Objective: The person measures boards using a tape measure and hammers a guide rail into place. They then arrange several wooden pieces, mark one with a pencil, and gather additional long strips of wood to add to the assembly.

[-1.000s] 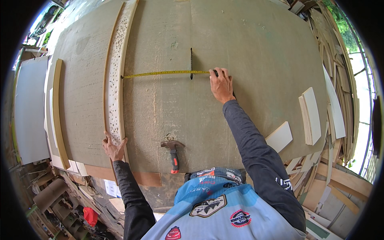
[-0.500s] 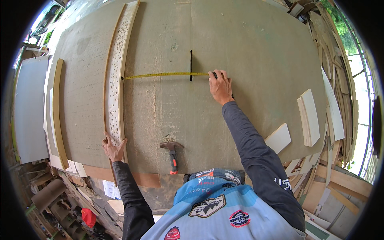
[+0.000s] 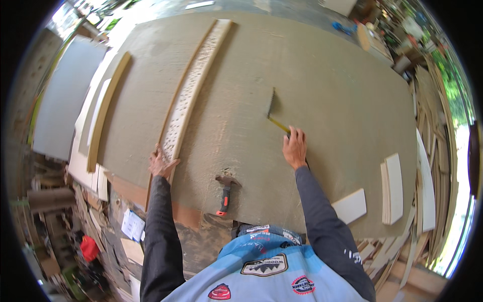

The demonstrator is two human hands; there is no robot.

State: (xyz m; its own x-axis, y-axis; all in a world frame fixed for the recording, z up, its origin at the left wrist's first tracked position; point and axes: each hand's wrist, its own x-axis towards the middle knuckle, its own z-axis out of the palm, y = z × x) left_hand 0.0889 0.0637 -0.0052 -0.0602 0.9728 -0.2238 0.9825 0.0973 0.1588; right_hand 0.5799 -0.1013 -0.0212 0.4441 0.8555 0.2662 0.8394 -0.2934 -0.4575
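My left hand (image 3: 162,164) grips the near end of a long, narrow board (image 3: 194,84), its thumb on the right edge and fingers on the left. The board has a speckled white face and wooden side strips. In my right hand (image 3: 295,147) is a tape measure (image 3: 279,124), its case mostly hidden by my fingers. A short length of yellow tape runs from it to a thin, dark saw blade (image 3: 271,103) standing up from the worktable (image 3: 347,126). Between my arms lies a claw hammer (image 3: 226,195) with a black and red handle.
A pale wooden strip (image 3: 107,113) lies along the table's left side. White offcuts (image 3: 392,189) and another white piece (image 3: 350,206) are at the right. Stacked timber (image 3: 437,146) stands beyond the right edge. Papers (image 3: 132,225) lie below the left edge.
The yellow tape reached the board's right edge before; now it is drawn in and ends at the blade. The view has turned and shifted; my left hand stays on the board.
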